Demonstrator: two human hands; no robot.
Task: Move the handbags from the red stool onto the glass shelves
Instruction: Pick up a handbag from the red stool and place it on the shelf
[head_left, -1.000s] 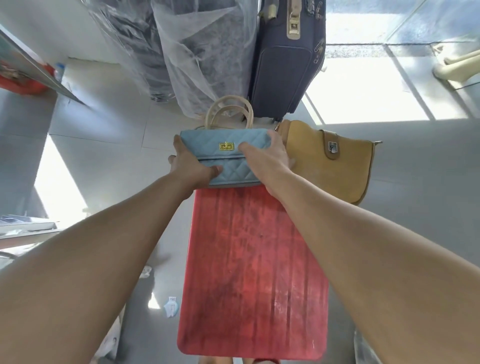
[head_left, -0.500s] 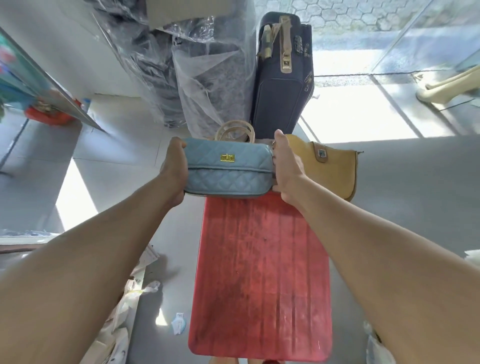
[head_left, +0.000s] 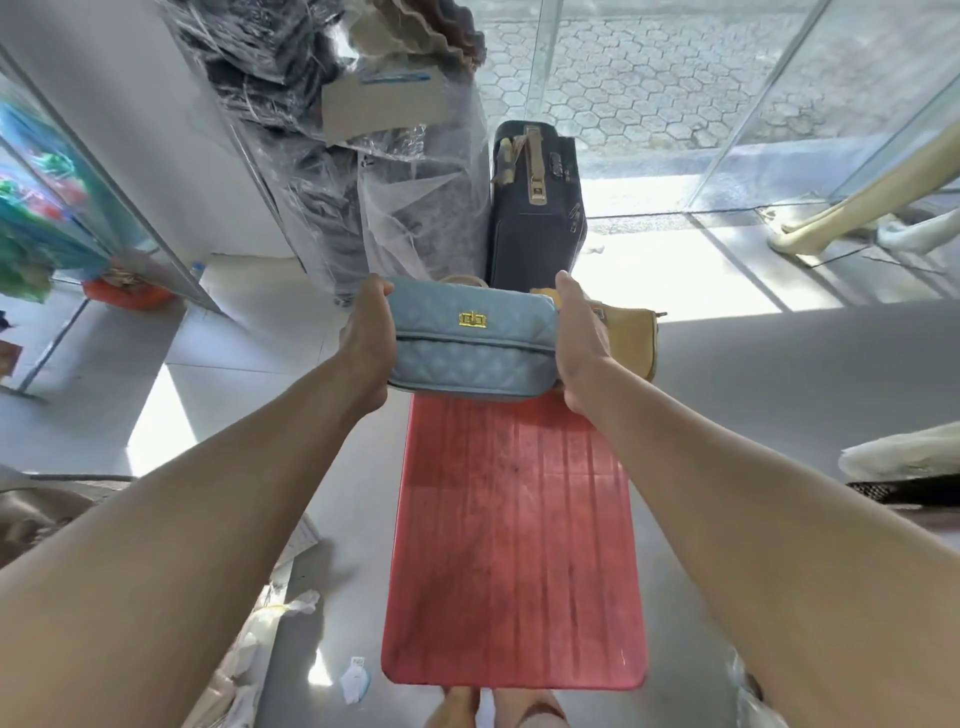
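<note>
Head camera: my left hand (head_left: 366, 332) and right hand (head_left: 579, 338) grip the blue handbag (head_left: 470, 338) over the red stool (head_left: 514, 545); next, I reckon, carry it shelfward.

Nothing can be read: the blue strip label (head_left: 396, 78) on the cardboard piece (head_left: 384, 111) above the plastic-wrapped bundles (head_left: 415, 223) is blurred, the white tag (head_left: 356, 678) on the floor (head_left: 779, 395) shows only illegible marks, and the gold clasp (head_left: 472, 319) on the blue handbag (head_left: 467, 364) bears no legible lettering.

Tan handbag (head_left: 631, 340) mostly hidden behind right hand (head_left: 579, 338), blue handbag (head_left: 470, 343); red stool (head_left: 514, 545) far end covered.
</note>
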